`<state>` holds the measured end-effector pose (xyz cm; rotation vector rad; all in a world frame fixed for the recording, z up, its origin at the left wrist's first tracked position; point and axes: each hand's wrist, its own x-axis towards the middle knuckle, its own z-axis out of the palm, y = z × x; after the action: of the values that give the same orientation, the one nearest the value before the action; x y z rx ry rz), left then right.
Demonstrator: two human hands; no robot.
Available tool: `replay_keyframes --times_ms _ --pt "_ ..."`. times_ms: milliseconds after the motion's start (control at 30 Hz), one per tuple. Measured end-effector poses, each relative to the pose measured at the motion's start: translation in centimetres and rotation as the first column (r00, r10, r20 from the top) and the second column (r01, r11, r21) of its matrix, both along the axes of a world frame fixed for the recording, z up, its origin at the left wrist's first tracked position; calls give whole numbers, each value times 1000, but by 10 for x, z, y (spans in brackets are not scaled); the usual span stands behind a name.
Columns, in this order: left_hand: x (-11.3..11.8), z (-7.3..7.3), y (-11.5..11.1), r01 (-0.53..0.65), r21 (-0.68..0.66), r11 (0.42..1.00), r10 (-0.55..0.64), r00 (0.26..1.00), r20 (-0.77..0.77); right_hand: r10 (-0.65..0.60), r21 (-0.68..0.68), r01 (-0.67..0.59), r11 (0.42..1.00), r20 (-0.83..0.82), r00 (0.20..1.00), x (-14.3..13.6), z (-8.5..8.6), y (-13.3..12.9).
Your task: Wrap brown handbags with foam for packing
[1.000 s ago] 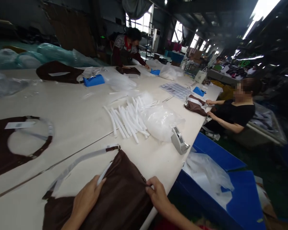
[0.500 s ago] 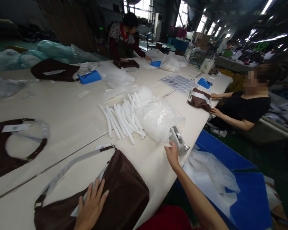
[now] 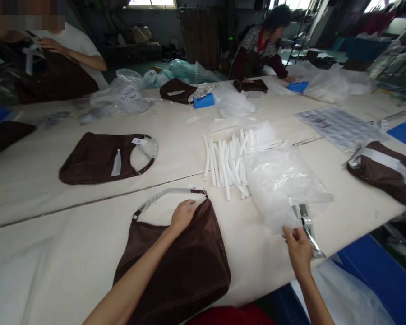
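A dark brown handbag (image 3: 189,266) lies on the table in front of me, its wrapped shoulder strap (image 3: 165,193) arching away from me. My left hand (image 3: 182,219) is at the bag's top edge, near the right end of the strap, fingers curled on the rim. My right hand (image 3: 298,248) pinches the near corner of a thin, translucent white sheet (image 3: 279,216). That sheet lies with a clear plastic bag (image 3: 280,171). Just beyond my right fingers stands a grey tape dispenser (image 3: 307,225), partly covered by the plastic.
Several white foam rods (image 3: 225,164) lie mid-table. Another brown handbag (image 3: 94,158) rests farther left. Blue tape dispensers (image 3: 203,101) stand toward the back. Co-workers (image 3: 260,45) are at the far side. A blue bin (image 3: 375,275) sits beyond the table's right edge.
My view has swung left. My left hand has moved from flat on the handbag to its top rim. My right hand, formerly beside the tape dispenser, has taken hold of the white sheet.
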<state>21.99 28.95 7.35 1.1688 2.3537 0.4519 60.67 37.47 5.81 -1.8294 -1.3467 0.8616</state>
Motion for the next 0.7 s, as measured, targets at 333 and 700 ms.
replay_keyframes --times_ms 333,700 --pt "14 -23 74 -254 -20 967 252 965 -72 -14 -165 24 986 64 998 8 -8 5" --pt "-15 -40 110 -363 63 930 334 903 271 34 -252 -49 967 -65 997 7 5 -51"
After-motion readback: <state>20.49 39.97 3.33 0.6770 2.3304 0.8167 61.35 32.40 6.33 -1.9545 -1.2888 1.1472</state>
